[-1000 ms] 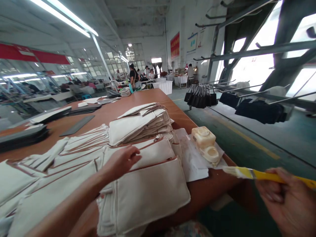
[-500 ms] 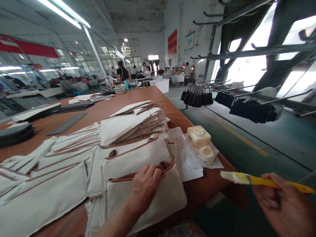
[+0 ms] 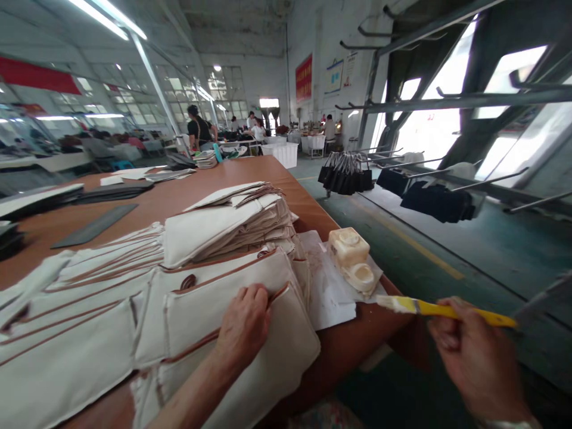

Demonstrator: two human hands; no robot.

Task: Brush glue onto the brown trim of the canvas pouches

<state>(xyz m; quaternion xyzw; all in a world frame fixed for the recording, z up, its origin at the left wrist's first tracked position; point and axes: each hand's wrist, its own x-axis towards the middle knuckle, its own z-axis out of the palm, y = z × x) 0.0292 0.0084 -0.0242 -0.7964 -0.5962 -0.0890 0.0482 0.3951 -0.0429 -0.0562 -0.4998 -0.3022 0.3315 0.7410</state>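
Right hand (image 3: 476,357) is pinching brush (image 3: 428,308), drips possibly risking stained pouches (image 3: 286,339); left hand (image 3: 245,322) is resting curled there, pinch unclear.

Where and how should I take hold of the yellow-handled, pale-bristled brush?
By the slim yellow handle, probably coming from the right: the yellow-handled brush is held roughly level with its pale bristles pointing left, so that side avoids them. The right grip holds the handle's middle, leaving its tail end free.
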